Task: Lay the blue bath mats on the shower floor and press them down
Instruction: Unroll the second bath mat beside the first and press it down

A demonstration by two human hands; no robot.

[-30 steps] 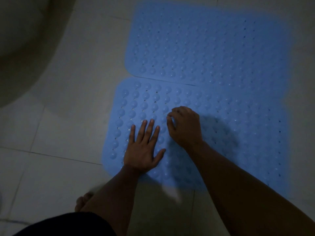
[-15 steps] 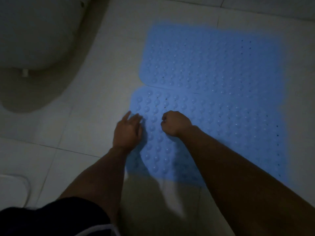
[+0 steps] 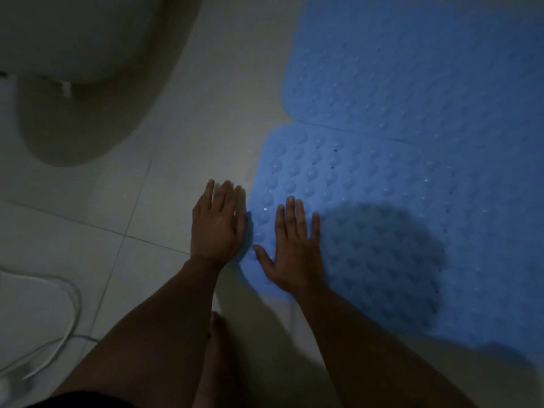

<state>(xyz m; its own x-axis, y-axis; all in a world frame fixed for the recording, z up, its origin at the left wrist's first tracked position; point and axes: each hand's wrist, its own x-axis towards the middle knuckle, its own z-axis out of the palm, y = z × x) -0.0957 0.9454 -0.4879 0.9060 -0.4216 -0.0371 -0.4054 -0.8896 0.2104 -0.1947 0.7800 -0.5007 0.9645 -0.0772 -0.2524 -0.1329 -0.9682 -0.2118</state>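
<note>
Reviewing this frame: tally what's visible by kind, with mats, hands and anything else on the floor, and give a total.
Blue bubbled rubber bath mats: 2, near mat and far mat
Bare hands, flat: 2, left hand beside the near mat's edge, right hand on it
White toilet base: 1
White cable: 1
Total: 6

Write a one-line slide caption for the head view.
Right hand flat on the near blue bath mat, left hand flat on the tile floor at its edge.

Bare forearms, dark shorts [image 3: 88, 400] (sleeveless)
</note>
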